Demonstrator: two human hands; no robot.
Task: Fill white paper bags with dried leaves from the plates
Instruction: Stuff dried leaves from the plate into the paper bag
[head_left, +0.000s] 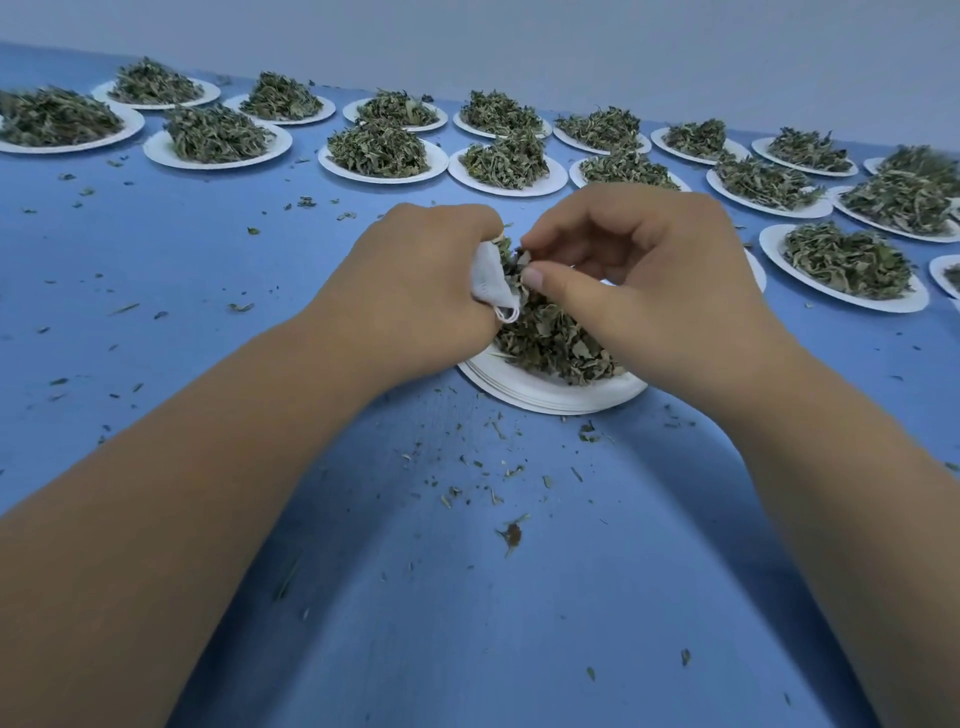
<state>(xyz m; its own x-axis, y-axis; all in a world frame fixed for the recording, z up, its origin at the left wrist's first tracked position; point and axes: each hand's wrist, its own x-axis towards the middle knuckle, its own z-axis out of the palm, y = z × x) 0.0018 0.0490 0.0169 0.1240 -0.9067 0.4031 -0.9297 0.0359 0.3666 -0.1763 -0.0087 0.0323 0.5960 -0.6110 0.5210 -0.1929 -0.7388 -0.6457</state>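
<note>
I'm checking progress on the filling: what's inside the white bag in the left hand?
Some dried leaves show at the mouth of the white bag, where the right hand pinches a few. The left hand grips the bag; that hand and the paper hide how full it is.

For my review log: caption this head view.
Left hand holds a small white paper bag while right hand pinches dried green leaves at its mouth above stacked white paper plates.

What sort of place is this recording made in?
Probably a herb or tea packing bench: a blue-covered table carries rows of white plates heaped with dried leaves, and the left hand holds a small white bag that the right hand fills.
</note>
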